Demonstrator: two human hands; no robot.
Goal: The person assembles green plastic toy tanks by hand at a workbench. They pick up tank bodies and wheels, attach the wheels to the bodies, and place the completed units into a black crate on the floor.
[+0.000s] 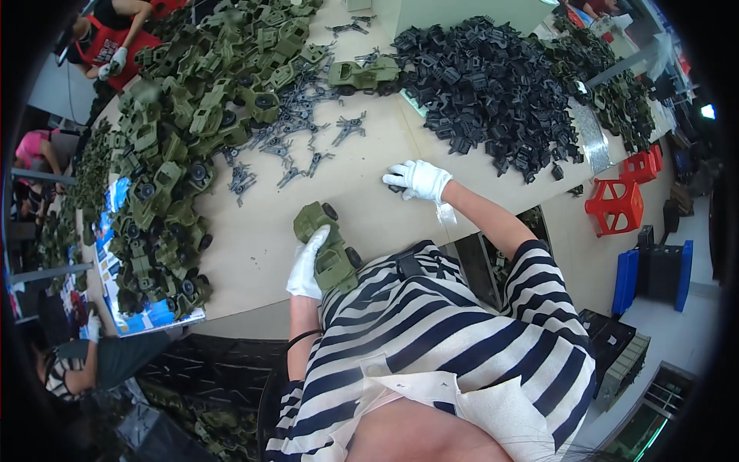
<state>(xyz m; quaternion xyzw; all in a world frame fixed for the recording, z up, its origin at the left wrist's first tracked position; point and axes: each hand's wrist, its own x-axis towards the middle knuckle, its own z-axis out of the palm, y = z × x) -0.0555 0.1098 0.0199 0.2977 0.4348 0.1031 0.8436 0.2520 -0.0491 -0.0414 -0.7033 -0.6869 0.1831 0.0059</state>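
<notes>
My left hand (309, 266), in a white glove, grips a green toy jeep (336, 264) by its side, close to my body at the table's near edge. Black wheels show along the jeep's right side. My right hand (424, 180), gloved as well, rests low over the table to the right of the jeep. Its fingers are bent over a small black plastic part (396, 189), mostly hidden beneath them. Beyond it spreads a big heap of black plastic parts (485, 88).
Green jeep bodies (165, 162) pile up along the left. Grey frame-like parts (296, 127) lie mid-table near another green jeep (363, 75). A pale green box (462, 15) stands at the back. Red stools (614, 208) are at the right. Other people work at the left.
</notes>
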